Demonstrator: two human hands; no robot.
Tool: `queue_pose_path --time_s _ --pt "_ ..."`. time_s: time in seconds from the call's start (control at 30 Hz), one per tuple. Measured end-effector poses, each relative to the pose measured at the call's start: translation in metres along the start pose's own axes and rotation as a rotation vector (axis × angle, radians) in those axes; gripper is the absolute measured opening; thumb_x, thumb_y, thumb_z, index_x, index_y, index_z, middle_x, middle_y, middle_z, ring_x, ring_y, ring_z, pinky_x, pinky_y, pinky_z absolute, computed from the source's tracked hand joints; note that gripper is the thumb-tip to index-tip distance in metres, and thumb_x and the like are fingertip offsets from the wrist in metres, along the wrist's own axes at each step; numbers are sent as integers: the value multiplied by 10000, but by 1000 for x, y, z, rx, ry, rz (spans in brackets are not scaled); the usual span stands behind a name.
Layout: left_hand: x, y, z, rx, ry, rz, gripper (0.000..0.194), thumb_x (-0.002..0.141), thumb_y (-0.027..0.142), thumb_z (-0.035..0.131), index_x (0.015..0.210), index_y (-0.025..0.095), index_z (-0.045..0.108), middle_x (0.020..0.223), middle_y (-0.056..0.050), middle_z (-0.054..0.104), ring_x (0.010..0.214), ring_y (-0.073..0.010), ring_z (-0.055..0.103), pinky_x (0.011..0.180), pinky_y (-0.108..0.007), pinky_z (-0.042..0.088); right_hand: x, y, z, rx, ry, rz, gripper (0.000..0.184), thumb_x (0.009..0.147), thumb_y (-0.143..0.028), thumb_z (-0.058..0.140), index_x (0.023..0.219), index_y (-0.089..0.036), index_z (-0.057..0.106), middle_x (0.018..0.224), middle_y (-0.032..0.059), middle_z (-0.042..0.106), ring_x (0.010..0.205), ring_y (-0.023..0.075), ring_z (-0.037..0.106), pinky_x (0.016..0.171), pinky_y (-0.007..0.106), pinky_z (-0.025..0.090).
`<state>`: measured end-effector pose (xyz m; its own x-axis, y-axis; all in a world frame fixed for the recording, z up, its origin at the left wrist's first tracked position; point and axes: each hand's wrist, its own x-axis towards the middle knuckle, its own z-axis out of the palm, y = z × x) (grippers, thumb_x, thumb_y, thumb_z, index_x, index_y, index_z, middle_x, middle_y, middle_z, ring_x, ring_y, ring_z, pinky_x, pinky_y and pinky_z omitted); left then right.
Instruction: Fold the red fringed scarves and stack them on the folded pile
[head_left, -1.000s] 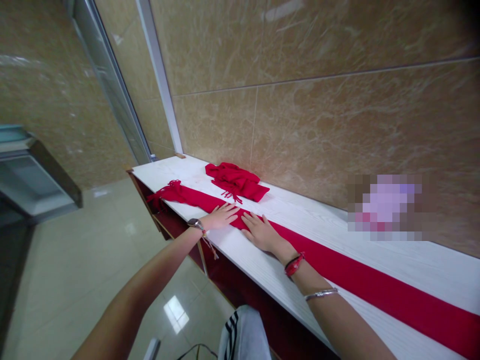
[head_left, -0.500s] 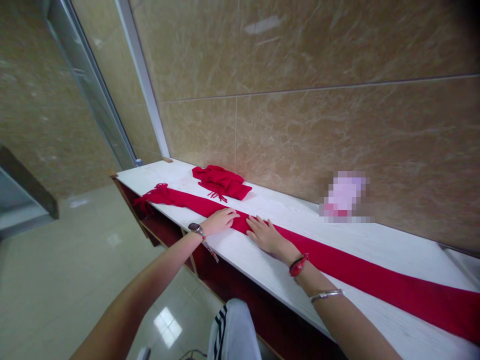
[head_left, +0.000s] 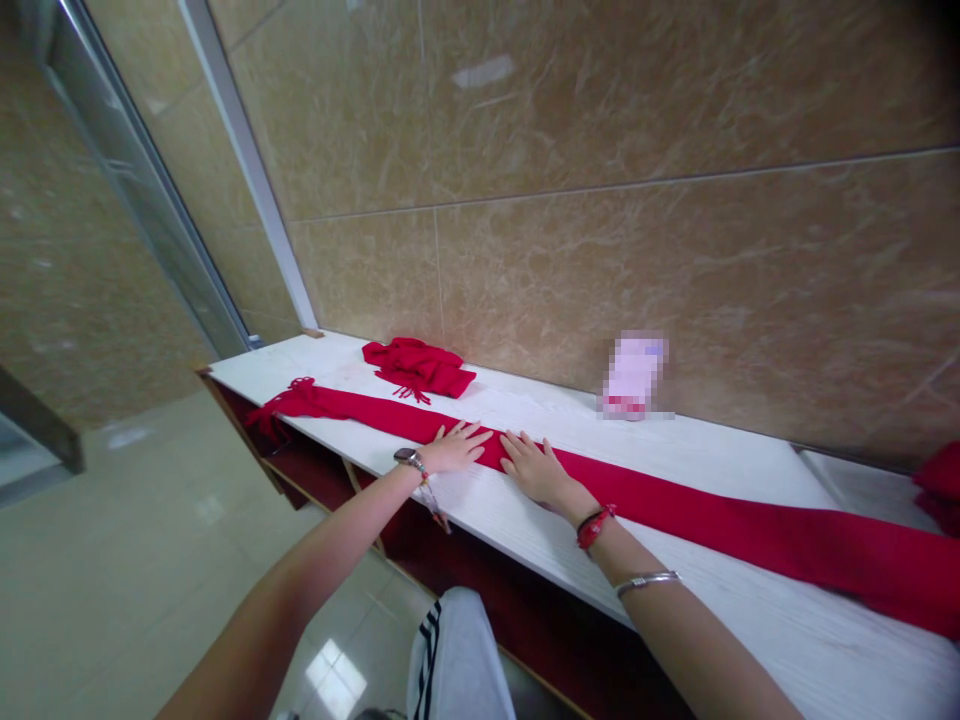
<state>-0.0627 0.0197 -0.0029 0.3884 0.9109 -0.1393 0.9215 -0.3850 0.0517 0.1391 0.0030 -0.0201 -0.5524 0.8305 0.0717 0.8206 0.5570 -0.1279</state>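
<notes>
A long red scarf point(head_left: 720, 520) lies stretched flat along the white counter point(head_left: 570, 420), its fringed end point(head_left: 281, 405) hanging over the far left edge. My left hand point(head_left: 454, 448) rests flat on the scarf with fingers spread, a watch on the wrist. Just to its right, my right hand point(head_left: 532, 467) also lies flat and open on the scarf, a red bracelet and a silver bangle on that arm. Neither hand holds anything.
A folded red scarf point(head_left: 416, 365) sits near the wall at the far left. A blurred pinkish object point(head_left: 634, 375) leans against the tiled wall. More red cloth point(head_left: 937, 485) shows at the right edge. Tiled floor lies below the counter's front edge.
The view has swung to the right, bringing more of the counter's right side into sight. Both hands stay flat on the scarf, shifted only slightly along it.
</notes>
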Motion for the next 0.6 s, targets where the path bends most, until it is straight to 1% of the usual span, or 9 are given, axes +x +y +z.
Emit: queue_pose_path --time_s 0.07,0.13,0.23,0.3,0.37,0.43,0.5,0.53,0.6 --pt "0 2 4 -34 -39 -21 486 920 442 236 1398 368 189 1498 -13 104 1344 -338 98 972 -624 186 -6 7 2 -4 -18 5 511 919 -312 249 1394 -124 275 1458 112 245 1327 308 194 1019 579 201" --pt "-2 -4 4 -33 -56 -82 526 908 494 224 1410 346 169 1498 -39 76 1336 -373 93 946 -652 190 -17 21 2 -35 -27 22 511 912 -292 259 1393 -121 277 1460 107 240 1320 319 209 1010 582 223" --pt "-5 -12 -1 -18 -82 -191 562 898 513 224 1418 305 171 1489 -92 99 1320 -403 135 913 -672 212 -38 45 -1 -91 -25 72 497 906 -265 267 1386 -142 300 1456 105 250 1310 325 237 993 581 258" --pt "-4 -5 -3 9 -63 -229 551 903 473 250 1411 265 214 1483 -121 125 1318 -403 147 927 -662 203 -47 53 -4 -105 -11 111 489 906 -264 264 1379 -150 317 1452 113 258 1309 327 239 987 589 261" --pt "2 13 -2 38 32 -163 511 915 422 262 1392 239 271 1485 -115 131 1333 -367 123 980 -619 170 -49 52 -6 -97 10 146 497 907 -277 261 1382 -134 305 1453 123 252 1315 324 225 994 595 245" --pt "10 35 2 36 121 -16 481 927 413 249 1382 260 286 1492 -75 125 1350 -318 92 1020 -566 159 -48 48 -6 -82 27 153 516 911 -301 257 1391 -110 276 1457 127 239 1321 317 209 1005 592 230" --pt "16 53 10 20 137 87 477 931 443 238 1386 302 264 1494 -39 129 1352 -297 99 1023 -552 174 -49 46 -4 -73 28 138 523 916 -314 248 1393 -101 266 1458 121 242 1320 310 214 1010 583 231" --pt "18 58 13 19 123 104 480 929 455 238 1388 315 255 1493 -31 135 1350 -298 110 1020 -555 180 -53 49 -4 -73 24 134 520 917 -315 245 1392 -105 269 1456 118 248 1318 308 221 1011 579 235" --pt "20 61 18 32 102 105 482 930 455 236 1391 315 251 1490 -30 150 1346 -299 130 1022 -552 175 -68 63 -2 -84 22 147 506 918 -305 247 1391 -128 281 1453 111 261 1315 305 232 1007 575 246"
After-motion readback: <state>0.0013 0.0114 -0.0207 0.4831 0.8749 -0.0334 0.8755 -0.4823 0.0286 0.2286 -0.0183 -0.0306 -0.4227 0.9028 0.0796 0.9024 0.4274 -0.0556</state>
